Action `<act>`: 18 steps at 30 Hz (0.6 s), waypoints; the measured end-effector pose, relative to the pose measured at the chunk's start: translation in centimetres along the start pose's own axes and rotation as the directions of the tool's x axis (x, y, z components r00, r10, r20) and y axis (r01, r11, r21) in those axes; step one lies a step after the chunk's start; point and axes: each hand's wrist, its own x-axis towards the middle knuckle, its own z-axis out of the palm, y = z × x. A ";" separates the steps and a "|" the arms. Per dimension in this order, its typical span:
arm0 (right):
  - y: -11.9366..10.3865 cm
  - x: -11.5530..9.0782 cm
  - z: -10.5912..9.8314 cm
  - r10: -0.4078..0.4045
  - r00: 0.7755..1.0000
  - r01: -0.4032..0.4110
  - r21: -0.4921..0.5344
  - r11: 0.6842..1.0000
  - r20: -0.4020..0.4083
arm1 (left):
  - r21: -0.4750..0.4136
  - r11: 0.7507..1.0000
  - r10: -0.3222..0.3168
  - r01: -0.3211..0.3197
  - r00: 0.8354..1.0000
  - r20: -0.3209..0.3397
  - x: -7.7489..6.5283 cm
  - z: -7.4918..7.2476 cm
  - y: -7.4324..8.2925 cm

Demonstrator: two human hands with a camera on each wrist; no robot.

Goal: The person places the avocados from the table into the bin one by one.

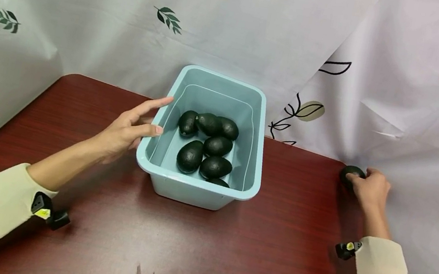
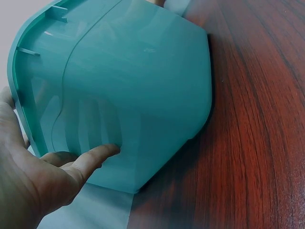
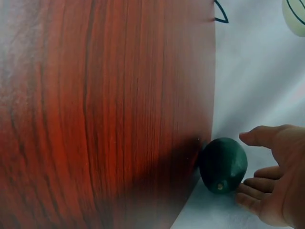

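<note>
A light blue plastic bin (image 1: 261,153) stands at the back middle of the table, holding several dark green avocados (image 1: 190,156) on its floor. At the bin's left side, my left hand (image 1: 126,133) holds the rim, with thumb and forefinger over the top edge. The left wrist view shows its other fingers (image 2: 97,156) against the outer wall. Far to the right, my right hand (image 1: 372,189) pinches a single avocado (image 3: 223,164) at the table's back right corner. Its thumb and curled fingers meet one side of the fruit in the right wrist view.
The reddish-brown wooden table (image 1: 183,252) has its right edge just beside the single avocado. White cloth (image 1: 230,22) with leaf prints hangs behind the table and on both sides. A small black wrist device (image 1: 46,210) sits on each sleeve.
</note>
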 end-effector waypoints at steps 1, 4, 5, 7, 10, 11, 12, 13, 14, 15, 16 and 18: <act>0.0 0.1 0.0 0.007 1.000 -0.007 -0.003 1.000 0.009 | 0.000 1.000 0.001 -0.001 1.000 0.001 0.0 0.0 0.0; 0.1 0.4 0.1 0.020 1.000 -0.020 -0.018 1.000 0.023 | 0.000 1.000 0.001 -0.001 1.000 0.005 0.0 0.0 0.0; 0.1 0.4 0.2 0.022 1.000 -0.021 -0.019 1.000 0.022 | 0.000 1.000 0.002 -0.002 1.000 0.007 -0.1 0.0 0.0; 0.2 0.5 0.3 0.020 1.000 -0.020 -0.022 1.000 0.015 | 0.001 1.000 0.002 -0.002 1.000 0.008 -0.1 0.0 0.0; 0.2 0.6 0.3 0.017 1.000 -0.016 -0.029 0.999 0.005 | 0.003 1.000 0.001 -0.001 1.000 0.007 -0.1 0.0 0.0; 0.2 0.6 0.4 0.017 1.000 -0.017 -0.031 0.999 0.001 | 0.004 1.000 0.001 -0.001 1.000 0.005 -0.1 -0.1 0.0; 0.3 0.6 0.4 0.017 1.000 -0.017 -0.034 0.999 -0.002 | 0.005 1.000 0.000 -0.001 1.000 0.005 0.0 -0.1 0.0; 0.3 0.6 0.4 0.018 1.000 -0.018 -0.036 0.999 -0.006 | 0.006 1.000 0.000 0.000 1.000 0.005 0.0 -0.1 0.0; 0.4 0.6 0.5 0.017 1.000 -0.018 -0.038 0.999 -0.011 | 0.007 1.000 0.000 0.000 1.000 0.006 0.0 -0.1 0.0; 0.5 0.6 0.5 0.016 1.000 -0.016 -0.041 0.999 -0.015 | 0.006 1.000 0.000 0.000 1.000 0.006 0.0 -0.1 0.0; 0.5 0.6 0.5 0.013 1.000 -0.014 -0.042 0.999 -0.021 | 0.005 1.000 0.000 0.000 1.000 0.007 0.0 -0.1 0.0; 0.8 0.7 0.6 0.011 1.000 -0.012 -0.044 0.999 -0.026 | 0.002 1.000 -0.001 0.001 1.000 0.009 0.0 -0.1 -0.1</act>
